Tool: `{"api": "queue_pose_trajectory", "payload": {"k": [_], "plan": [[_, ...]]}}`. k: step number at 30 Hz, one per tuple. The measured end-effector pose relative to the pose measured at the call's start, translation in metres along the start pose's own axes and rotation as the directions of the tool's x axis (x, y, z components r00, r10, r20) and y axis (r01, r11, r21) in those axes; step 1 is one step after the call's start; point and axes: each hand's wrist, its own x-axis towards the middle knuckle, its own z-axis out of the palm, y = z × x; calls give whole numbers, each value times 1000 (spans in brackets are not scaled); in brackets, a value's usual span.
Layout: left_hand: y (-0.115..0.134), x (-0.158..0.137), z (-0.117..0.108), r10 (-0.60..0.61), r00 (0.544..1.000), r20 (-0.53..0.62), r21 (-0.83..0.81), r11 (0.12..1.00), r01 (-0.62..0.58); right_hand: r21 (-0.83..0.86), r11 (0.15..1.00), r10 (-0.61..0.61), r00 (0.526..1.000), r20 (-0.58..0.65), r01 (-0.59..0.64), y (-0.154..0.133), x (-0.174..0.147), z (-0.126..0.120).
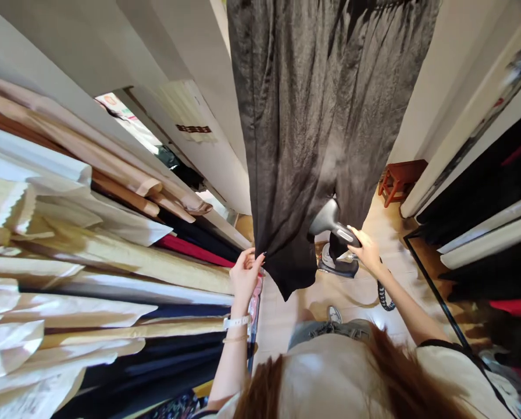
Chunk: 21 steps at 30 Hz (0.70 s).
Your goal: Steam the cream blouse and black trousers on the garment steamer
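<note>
A pair of dark grey trousers [295, 128] hangs in front of me, its waistband at the top of the view. With finger and thumb, my left hand [246, 270] pinches the outer edge of the left trouser leg near the hem. My right hand [366, 249] is wrapped round the handle of a garment steamer head [328, 220]. The steamer's grey head lies against the inner side of that leg, and a pale wisp of steam shows above it. From below my right hand runs a dark ribbed hose [385, 295].
On the floor behind the trousers stands the steamer base [338, 265]. Rolls and lengths of fabric [112, 256] fill the left side; more dark fabric [482, 198] lines the right. A small red-brown stool [400, 179] is by the right wall.
</note>
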Motion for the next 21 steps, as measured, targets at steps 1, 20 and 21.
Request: {"api": "queue_pose_trajectory", "payload": {"k": [1, 20, 21], "plan": [[-5, 4, 2, 10, 999, 40, 23, 1000, -11, 27, 998, 52, 998, -37, -51, 2, -19, -3], [-89, -41, 48, -48, 833, 551, -5, 998, 61, 283, 631, 732, 434, -525, -722, -108, -221, -79], [-93, -48, 49, -54, 835, 547, 33, 999, 43, 281, 642, 729, 455, -511, -713, -112, -219, -81]]}}
